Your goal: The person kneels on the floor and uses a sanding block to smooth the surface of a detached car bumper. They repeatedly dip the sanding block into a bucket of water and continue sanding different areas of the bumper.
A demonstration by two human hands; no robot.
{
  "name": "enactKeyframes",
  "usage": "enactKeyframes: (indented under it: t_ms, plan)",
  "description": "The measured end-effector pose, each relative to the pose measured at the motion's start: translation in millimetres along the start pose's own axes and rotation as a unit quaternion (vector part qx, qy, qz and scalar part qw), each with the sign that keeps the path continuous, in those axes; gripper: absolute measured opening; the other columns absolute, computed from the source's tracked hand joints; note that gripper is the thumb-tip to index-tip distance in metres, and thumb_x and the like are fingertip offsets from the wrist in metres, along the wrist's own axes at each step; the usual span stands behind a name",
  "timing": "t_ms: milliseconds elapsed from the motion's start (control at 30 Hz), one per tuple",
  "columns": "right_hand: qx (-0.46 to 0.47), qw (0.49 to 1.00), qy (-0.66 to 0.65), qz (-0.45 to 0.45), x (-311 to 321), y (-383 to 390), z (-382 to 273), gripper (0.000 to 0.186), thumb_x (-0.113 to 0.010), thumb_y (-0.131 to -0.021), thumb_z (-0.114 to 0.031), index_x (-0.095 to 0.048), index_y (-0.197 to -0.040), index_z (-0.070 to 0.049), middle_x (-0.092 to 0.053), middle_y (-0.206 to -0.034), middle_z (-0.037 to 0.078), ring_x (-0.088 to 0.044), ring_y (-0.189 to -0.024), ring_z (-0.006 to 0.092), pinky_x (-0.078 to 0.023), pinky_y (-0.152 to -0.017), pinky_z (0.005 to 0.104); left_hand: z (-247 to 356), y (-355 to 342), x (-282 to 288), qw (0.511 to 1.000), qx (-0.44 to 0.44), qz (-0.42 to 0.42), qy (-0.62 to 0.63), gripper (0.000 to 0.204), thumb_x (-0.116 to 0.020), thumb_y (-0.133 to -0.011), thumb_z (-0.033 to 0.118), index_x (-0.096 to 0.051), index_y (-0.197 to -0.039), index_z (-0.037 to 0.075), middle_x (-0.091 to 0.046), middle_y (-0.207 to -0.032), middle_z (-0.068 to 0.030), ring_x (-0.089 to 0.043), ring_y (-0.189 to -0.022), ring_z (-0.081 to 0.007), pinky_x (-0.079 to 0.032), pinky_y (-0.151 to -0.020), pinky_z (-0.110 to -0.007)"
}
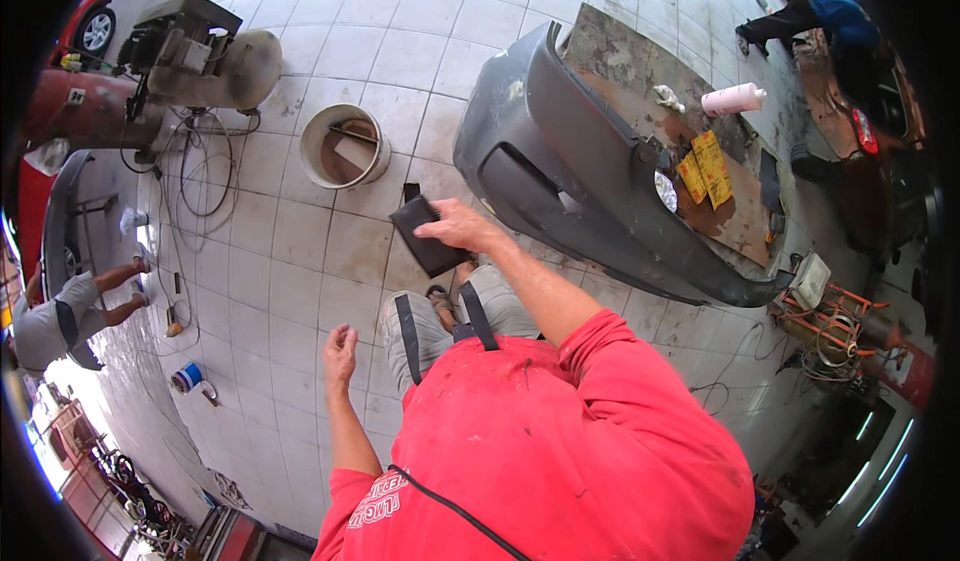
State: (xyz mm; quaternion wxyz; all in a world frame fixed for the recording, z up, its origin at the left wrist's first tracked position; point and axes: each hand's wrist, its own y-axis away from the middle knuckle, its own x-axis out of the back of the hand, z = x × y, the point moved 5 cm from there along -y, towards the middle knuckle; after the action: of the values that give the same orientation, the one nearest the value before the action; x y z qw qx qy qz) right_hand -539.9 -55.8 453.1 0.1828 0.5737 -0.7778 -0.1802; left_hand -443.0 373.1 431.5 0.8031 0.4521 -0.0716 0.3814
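My right hand (450,226) grips a black rectangular pad (420,251), held over the tiled floor beside a large dark grey plastic bumper (540,161). My left hand (340,346) hangs at my left side with loosely curled fingers and nothing visible in it. Just ahead of me is a white bucket (320,166) with a board and other pieces inside. The bumper lies along a worn board (625,46) that carries a pink bottle (730,99), yellow sheets (710,171) and crumpled pale scraps (668,96).
A compressor (250,69) with loose hoses stands upper left. A co-worker (65,326) in grey crouches at left near another bumper; a person (835,16) in blue is by a car at upper right. A blue can (185,378) sits left, a cart with cords (830,321) right.
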Motion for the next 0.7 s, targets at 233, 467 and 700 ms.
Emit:
enactKeyframes:
  t_ms: [233,467,700]
  plan:
    - [-0.047,0.938,-0.293,-0.177,-102,-29,-117,0.044,-0.085,-0.09,-0.022,-0.073,-0.129,-0.004,-0.078,-0.109,0.004,-0.07,-0.094,0.0126,-0.057,-0.088,0.0316,199,-73,2,0.917,-0.092,-0.095,0.376,0.072,-0.042,-0.112,0.064,-0.058,-0.146,0.002,-0.069,-0.132,-0.0112,-0.067,-0.121,-0.0198,-0.056,-0.1,-0.037]
    - [-0.115,0.95,-0.215,0.194,-75,-28,-43,0.042,-0.08,-0.093,-0.022,-0.073,-0.128,-0.001,-0.078,-0.107,0.008,-0.072,-0.091,0.016,-0.059,-0.082,0.0342,253,-135,-47,0.907,-0.053,-0.311,0.279,0.066,-0.05,-0.115,0.045,-0.027,-0.171,0.02,-0.059,-0.148,-0.0093,-0.065,-0.121,-0.0169,-0.054,-0.1,-0.033]
    - [-0.173,0.84,-0.352,0.374,-122,-17,-31,0.042,-0.073,-0.101,-0.036,-0.071,-0.13,-0.005,-0.076,-0.113,0.009,-0.071,-0.099,0.0163,-0.059,-0.084,0.0341,272,-157,-53,0.859,-0.277,-0.423,-0.081,0.073,-0.081,-0.098,0.036,-0.051,-0.161,0.016,-0.046,-0.162,-0.0207,-0.06,-0.136,-0.03,-0.053,-0.107,-0.04]
